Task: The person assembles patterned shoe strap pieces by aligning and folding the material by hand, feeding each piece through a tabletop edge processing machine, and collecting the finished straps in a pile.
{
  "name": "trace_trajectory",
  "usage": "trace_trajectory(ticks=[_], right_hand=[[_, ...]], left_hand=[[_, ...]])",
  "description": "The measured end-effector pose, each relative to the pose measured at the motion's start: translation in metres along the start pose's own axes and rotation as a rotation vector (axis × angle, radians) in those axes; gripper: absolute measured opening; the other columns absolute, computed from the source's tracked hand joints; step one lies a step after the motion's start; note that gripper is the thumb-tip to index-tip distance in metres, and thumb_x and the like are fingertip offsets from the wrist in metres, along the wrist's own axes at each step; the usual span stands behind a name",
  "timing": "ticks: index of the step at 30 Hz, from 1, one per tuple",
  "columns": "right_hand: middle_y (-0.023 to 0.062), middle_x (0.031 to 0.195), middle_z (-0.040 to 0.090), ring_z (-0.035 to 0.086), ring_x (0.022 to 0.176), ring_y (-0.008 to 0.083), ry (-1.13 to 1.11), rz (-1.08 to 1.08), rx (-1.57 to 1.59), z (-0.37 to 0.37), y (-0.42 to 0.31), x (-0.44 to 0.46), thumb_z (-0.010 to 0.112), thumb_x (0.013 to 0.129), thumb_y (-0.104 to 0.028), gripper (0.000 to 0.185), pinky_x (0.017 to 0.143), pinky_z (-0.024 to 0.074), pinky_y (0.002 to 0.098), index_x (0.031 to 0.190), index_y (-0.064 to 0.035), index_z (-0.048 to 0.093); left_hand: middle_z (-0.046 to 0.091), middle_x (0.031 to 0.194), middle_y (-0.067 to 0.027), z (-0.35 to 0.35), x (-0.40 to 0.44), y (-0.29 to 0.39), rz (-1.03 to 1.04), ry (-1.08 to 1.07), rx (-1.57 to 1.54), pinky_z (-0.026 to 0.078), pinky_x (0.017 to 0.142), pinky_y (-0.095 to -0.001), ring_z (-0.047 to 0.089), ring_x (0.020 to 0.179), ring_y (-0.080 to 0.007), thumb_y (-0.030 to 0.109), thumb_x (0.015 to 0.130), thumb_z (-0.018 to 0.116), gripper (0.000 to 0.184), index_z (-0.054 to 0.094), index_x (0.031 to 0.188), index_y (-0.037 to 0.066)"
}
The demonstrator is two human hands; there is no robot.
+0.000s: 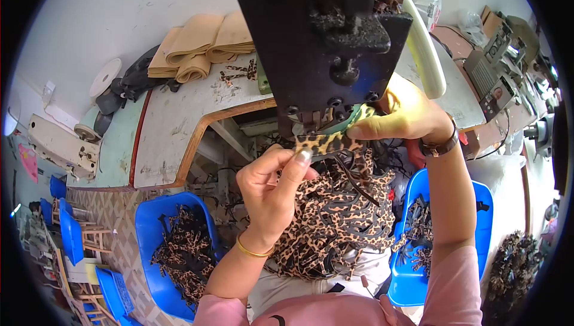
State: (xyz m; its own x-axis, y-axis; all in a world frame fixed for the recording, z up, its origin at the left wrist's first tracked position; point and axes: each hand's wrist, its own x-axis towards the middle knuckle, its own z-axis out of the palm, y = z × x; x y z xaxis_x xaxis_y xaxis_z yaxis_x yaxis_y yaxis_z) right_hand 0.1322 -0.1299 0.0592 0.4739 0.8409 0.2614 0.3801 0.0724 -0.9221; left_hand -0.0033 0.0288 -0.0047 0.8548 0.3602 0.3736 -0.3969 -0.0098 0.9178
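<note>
A leopard-print strip (326, 143) stretches between my two hands, just under the needle area of a black sewing machine (323, 45). My left hand (272, 182) pinches the strip's near left end between thumb and fingers. On the other side my right hand (406, 116) grips it with the thumb on top; some of its fingers are hidden behind the machine head and the strip. A large heap of leopard-print strips (335, 218) with black backs lies on my lap, below both hands.
Blue chairs (149, 266) (478, 206) on both sides hold more leopard-print strips. Rolled tan sheets (203, 39) lie on the worktable (167, 128). A white lamp arm (427, 57) hangs right of the machine head. A phone (497, 97) stands at the far right.
</note>
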Motion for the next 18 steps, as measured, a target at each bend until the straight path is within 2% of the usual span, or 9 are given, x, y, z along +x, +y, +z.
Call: trace_trajectory(ticks=[1,2,5,6,9,10,13,15,18], right_hand=[[0.0005,0.064,0.059,0.054,0.059,0.0057,0.033,-0.051,0.053,0.001,-0.001,0.0,0.069,0.076,-0.01,0.014,0.055,0.0439,0.0221,0.074,-0.0013,0.058],[0.0001,0.067,0.06,0.053,0.061,0.0071,-0.028,-0.006,-0.18,-0.008,0.003,0.001,0.071,0.074,-0.009,0.018,0.06,0.0456,0.0225,0.075,-0.0018,0.055],[0.001,0.075,0.061,0.052,0.066,0.0088,0.002,-0.003,-0.362,-0.001,0.0,0.001,0.073,0.071,-0.009,0.023,0.065,0.0469,0.0239,0.086,-0.0008,0.057],[0.0051,0.084,0.062,0.056,0.073,0.0108,0.059,-0.186,-0.18,0.009,0.005,0.003,0.075,0.07,-0.012,0.035,0.068,0.0479,0.0263,0.098,0.0005,0.058],[0.01,0.093,0.063,0.059,0.08,0.0139,0.115,-0.124,-0.151,0.019,0.008,-0.002,0.078,0.068,-0.016,0.044,0.071,0.0484,0.0274,0.104,-0.0004,0.058],[0.0118,0.089,0.063,0.061,0.081,0.0204,0.189,-0.148,-0.377,0.018,0.006,-0.005,0.081,0.064,-0.023,0.048,0.07,0.0489,0.0298,0.1,-0.0011,0.06],[0.0112,0.083,0.06,0.059,0.081,0.0251,0.158,-0.038,-0.74,0.007,-0.002,-0.012,0.083,0.059,-0.03,0.048,0.068,0.0487,0.032,0.092,-0.0013,0.063],[0.0071,0.08,0.057,0.057,0.081,0.0247,0.231,-0.187,-0.996,-0.007,-0.018,-0.02,0.083,0.057,-0.033,0.042,0.067,0.0478,0.0325,0.084,-0.0076,0.063],[0.0044,0.079,0.059,0.058,0.079,0.0229,0.231,-0.194,-0.98,-0.028,-0.017,-0.025,0.082,0.06,-0.031,0.038,0.068,0.0476,0.0316,0.087,-0.0104,0.064]], left_hand=[[0.06,0.066,-0.0038,-0.002,0.0,0.002,-0.007,0.019,-0.009,0.047,0.056,-0.0186,0.058,0.059,-0.0077,0.004,0.086,0.06,0.012,0.064,0.08,-0.006],[0.06,0.067,-0.0035,-0.005,0.0,0.0,0.021,0.034,-0.033,0.048,0.056,-0.0189,0.058,0.06,-0.0076,0.004,0.085,0.06,0.011,0.064,0.081,-0.005],[0.06,0.069,-0.0027,-0.005,0.002,-0.002,0.012,0.12,-0.137,0.047,0.057,-0.0188,0.057,0.062,-0.0065,0.003,0.085,0.061,0.009,0.064,0.082,-0.004],[0.06,0.07,-0.0023,-0.004,0.003,-0.002,-0.026,0.189,-0.214,0.046,0.058,-0.0184,0.056,0.063,-0.0056,0.004,0.084,0.062,0.008,0.064,0.083,-0.004],[0.06,0.07,-0.0006,0.003,0.003,-0.008,-0.059,0.053,-0.22,0.039,0.056,-0.0171,0.051,0.063,-0.0026,0.005,0.084,0.065,0.008,0.065,0.083,-0.002],[0.059,0.069,0.0014,0.002,0.003,-0.01,-0.067,0.027,-0.173,0.033,0.054,-0.0167,0.045,0.061,-0.0008,0.007,0.083,0.067,0.009,0.065,0.082,-0.002],[0.057,0.066,0.0033,-0.006,0.01,-0.004,0.018,0.013,-0.047,0.029,0.052,-0.0168,0.042,0.058,-0.0003,0.007,0.083,0.067,0.01,0.064,0.077,-0.001],[0.055,0.061,0.0041,-0.018,0.013,0.001,0.03,0.014,0.041,0.028,0.049,-0.0167,0.039,0.055,0.0002,0.007,0.082,0.067,0.016,0.061,0.069,0.001],[0.054,0.061,0.0044,-0.027,0.013,0.009,0.004,0.05,0.039,0.027,0.049,-0.0164,0.038,0.055,0.0006,0.006,0.082,0.066,0.015,0.061,0.069,0.001]])
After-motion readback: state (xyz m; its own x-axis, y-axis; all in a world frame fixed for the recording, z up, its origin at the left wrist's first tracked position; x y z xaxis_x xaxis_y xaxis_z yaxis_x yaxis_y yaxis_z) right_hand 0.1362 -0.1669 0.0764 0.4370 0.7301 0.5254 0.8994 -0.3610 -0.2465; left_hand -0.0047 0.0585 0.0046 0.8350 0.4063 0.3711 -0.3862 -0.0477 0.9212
